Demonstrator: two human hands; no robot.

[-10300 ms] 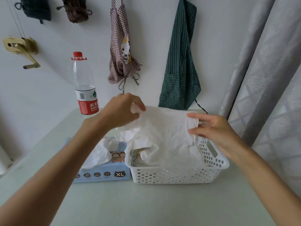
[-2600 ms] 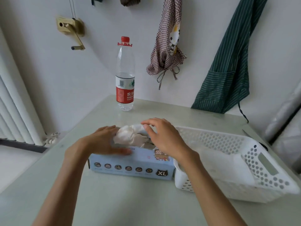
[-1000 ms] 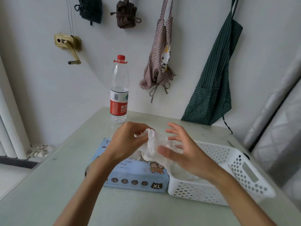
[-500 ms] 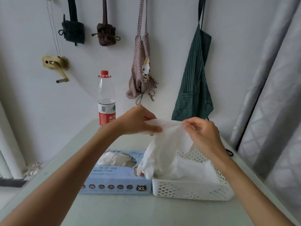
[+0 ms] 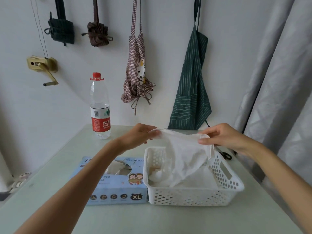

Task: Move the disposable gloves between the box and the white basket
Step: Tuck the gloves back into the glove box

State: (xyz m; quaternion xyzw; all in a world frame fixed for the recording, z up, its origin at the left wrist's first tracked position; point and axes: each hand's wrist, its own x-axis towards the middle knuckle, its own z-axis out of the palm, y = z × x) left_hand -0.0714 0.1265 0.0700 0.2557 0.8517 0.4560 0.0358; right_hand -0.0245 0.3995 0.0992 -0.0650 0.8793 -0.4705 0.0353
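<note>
1. Left hand (image 5: 140, 135): fingers pinch the left corner of a thin white disposable glove (image 5: 184, 156). Right hand (image 5: 219, 136): thumb and fingers pinch the opposite corner at the cuff.
2. The glove is stretched flat between both hands and hangs down into the white basket (image 5: 224, 179). Likely held taut so it spreads out and lands flat.
3. More white gloves lie on the basket floor under it.
4. The blue glove box (image 5: 118, 191), marked XL, sits touching the basket's left wall, its opening showing gloves; adjacency keeps transfers short.
5. Both rest on the pale desk (image 5: 152, 220). A water bottle (image 5: 100, 105) stands behind, well apart.
</note>
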